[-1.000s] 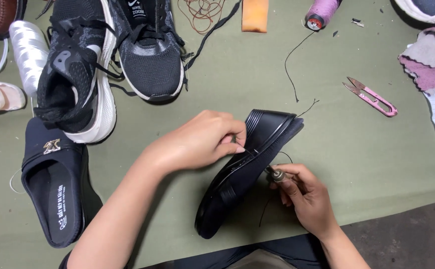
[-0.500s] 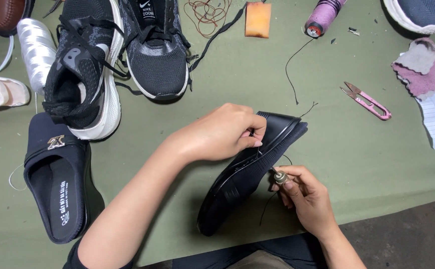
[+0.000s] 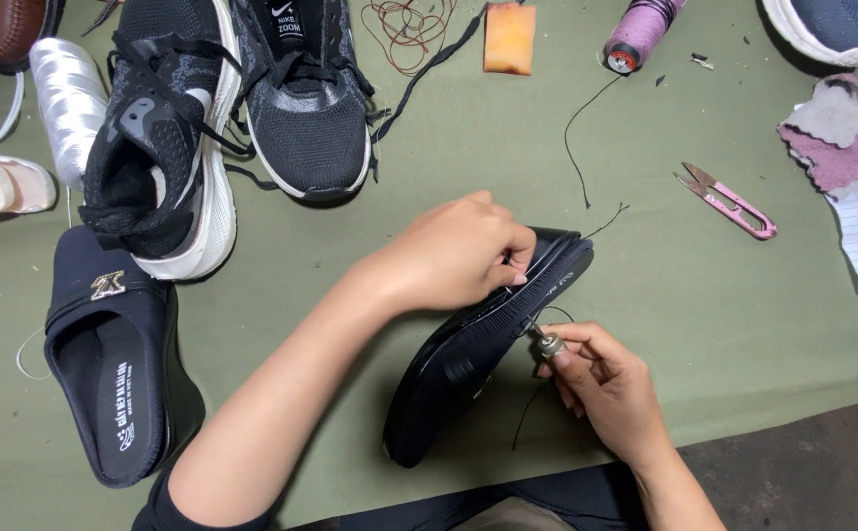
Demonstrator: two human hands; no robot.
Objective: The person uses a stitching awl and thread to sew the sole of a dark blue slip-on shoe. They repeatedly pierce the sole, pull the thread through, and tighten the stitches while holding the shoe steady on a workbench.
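A black shoe (image 3: pixel 468 359) lies on its side on the green cloth, sole edge turned toward me. My left hand (image 3: pixel 454 254) rests on its upper and grips it near the toe. My right hand (image 3: pixel 601 379) pinches a small metal-tipped awl (image 3: pixel 545 341) whose point touches the sole's edge. A thin black thread (image 3: pixel 532 413) hangs from the shoe under my right hand.
Two black sneakers (image 3: pixel 242 108) and a black slipper (image 3: pixel 105 359) lie at the left. Pink thread snips (image 3: pixel 729 202) lie at the right, near a pink cloth pad (image 3: pixel 847 128). A purple thread spool (image 3: pixel 635 34), an orange block (image 3: pixel 510 37) and a silver spool (image 3: pixel 70 103) are further back.
My left hand has slid a little along the shoe toward its toe. My right hand stays at the sole's edge with the awl.
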